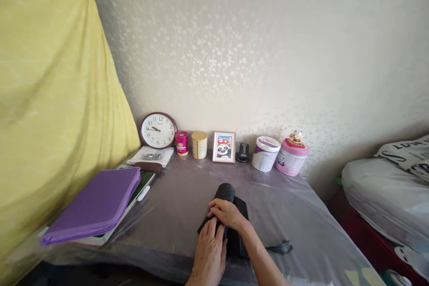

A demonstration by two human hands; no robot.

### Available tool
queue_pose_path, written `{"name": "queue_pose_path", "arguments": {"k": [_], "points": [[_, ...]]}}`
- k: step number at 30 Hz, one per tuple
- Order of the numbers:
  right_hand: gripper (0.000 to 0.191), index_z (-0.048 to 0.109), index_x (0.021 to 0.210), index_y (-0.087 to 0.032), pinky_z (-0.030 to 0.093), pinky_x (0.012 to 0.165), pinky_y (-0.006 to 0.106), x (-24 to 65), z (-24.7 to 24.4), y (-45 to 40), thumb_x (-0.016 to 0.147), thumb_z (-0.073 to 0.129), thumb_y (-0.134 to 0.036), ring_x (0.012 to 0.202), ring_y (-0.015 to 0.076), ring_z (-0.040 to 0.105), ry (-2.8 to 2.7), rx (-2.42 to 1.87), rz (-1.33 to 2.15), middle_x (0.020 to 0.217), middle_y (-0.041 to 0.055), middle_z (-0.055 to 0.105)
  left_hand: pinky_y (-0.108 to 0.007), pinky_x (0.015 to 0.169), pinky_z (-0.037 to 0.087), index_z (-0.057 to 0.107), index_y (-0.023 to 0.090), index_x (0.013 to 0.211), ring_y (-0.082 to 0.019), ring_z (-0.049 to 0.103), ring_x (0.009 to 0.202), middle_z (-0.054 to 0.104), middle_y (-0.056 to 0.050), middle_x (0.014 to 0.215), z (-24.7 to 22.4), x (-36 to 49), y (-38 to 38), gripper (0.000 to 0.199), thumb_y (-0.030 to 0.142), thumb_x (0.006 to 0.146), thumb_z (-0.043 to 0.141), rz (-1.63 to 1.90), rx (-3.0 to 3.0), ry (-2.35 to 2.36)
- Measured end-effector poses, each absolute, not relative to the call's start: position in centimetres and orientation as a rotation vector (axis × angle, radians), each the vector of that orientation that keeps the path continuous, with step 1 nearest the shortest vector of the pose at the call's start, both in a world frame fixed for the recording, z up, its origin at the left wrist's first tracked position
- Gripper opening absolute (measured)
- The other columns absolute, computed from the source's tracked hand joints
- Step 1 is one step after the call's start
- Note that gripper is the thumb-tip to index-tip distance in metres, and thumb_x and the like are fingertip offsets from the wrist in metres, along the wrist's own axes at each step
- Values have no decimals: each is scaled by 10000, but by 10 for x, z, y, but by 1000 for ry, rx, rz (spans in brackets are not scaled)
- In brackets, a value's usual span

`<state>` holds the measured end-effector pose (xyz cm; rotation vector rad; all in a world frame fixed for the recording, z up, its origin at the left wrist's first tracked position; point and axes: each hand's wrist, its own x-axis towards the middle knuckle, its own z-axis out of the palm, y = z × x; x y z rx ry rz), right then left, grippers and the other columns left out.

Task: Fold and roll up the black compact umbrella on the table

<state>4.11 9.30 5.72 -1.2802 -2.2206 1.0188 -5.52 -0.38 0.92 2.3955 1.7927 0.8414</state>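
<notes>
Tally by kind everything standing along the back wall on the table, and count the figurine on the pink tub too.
Clock: 1
Containers: 4
Framed picture: 1
Black device: 1
Figurine: 1
Total: 8

a bare left hand [210, 248] and a bare right hand [228, 214], slim fingers [211, 228], an uncovered right forearm [259, 252]

Grey-covered table [164, 216] with black bundle [226, 191], picture frame [224, 147], yellow-lidded tin [199, 146]
</notes>
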Motion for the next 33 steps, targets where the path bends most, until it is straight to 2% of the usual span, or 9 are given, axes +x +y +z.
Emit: {"name": "queue_pose_path", "arguments": {"k": [5, 9, 12, 15, 20, 23, 25, 29, 33], "points": [[232, 655, 977, -234, 451, 778, 249, 46, 50, 75, 847, 463, -250, 829, 143, 621, -2201, -1166, 820, 867, 2, 706, -384, 927, 464, 454, 144, 1231, -240, 473, 1179, 460, -135, 1283, -11, -58, -2, 400, 190, 851, 336, 858, 2419, 1865], [258, 662, 991, -231, 428, 872, 278, 54, 38, 61, 891, 424, -250, 959, 155, 572, -2171, -1002, 577, 951, 26, 685, -364, 944, 458, 412, 101, 1275, -232, 459, 1202, 464, -155, 1301, -25, -58, 2, 433, 166, 867, 279, 834, 2492, 1863], [280, 652, 1012, -227, 333, 1001, 366, 59, 28, 66, 914, 390, -250, 1095, 178, 516, -2207, -953, 495, 1005, 31, 684, -361, 957, 448, 350, 92, 1322, -235, 419, 1237, 437, -160, 1335, -30, -56, 3, 464, 183, 872, 281, 806, 2485, 1880], [284, 663, 958, -235, 227, 1056, 443, 59, 20, 83, 923, 382, -264, 1149, 190, 484, -2239, -1006, 440, 1033, 22, 681, -373, 965, 439, 281, 106, 1362, -236, 393, 1256, 402, -147, 1371, -34, -55, 2, 500, 212, 875, 297, 792, 2442, 1919], [287, 675, 893, -261, 163, 1068, 448, 57, 13, 115, 919, 389, -257, 1171, 171, 466, -2275, -1102, 322, 1036, -4, 681, -375, 973, 425, 255, 91, 1373, -240, 383, 1262, 362, -151, 1399, -38, -57, -1, 537, 255, 866, 319, 710, 2390, 1930], [301, 680, 876, -267, 171, 1064, 435, 57, 10, 133, 915, 383, -244, 1164, 167, 474, -2252, -1173, 270, 1020, -2, 686, -368, 983, 412, 244, 97, 1379, -233, 373, 1270, 321, -143, 1423, -33, -58, -2, 548, 257, 860, 316, 639, 2347, 1920], [309, 682, 883, -261, 218, 1048, 413, 57, 9, 144, 911, 374, -243, 1165, 172, 476, -2216, -1228, 251, 1039, 8, 681, -365, 999, 393, 249, 90, 1378, -232, 359, 1279, 298, -143, 1432, -27, -58, -2, 548, 254, 859, 312, 574, 2308, 1914], [288, 653, 996, -211, 331, 985, 347, 63, 10, 157, 880, 394, -259, 1112, 189, 519, -2015, -1404, 305, 1136, 58, 636, -372, 1020, 367, 240, 68, 1378, -237, 342, 1288, 250, -149, 1446, -12, -55, -4, 550, 237, 859, 301, 445, 2197, 1913], [324, 607, 1053, -146, 341, 987, 352, 90, 10, 152, 840, 398, -274, 1083, 216, 538, -1689, -1601, 422, 1110, 115, 627, -389, 1001, 386, 206, 76, 1389, -246, 358, 1279, 226, -147, 1455, -7, -54, -7, 547, 245, 873, 277, 489, 2175, 1908]]}}
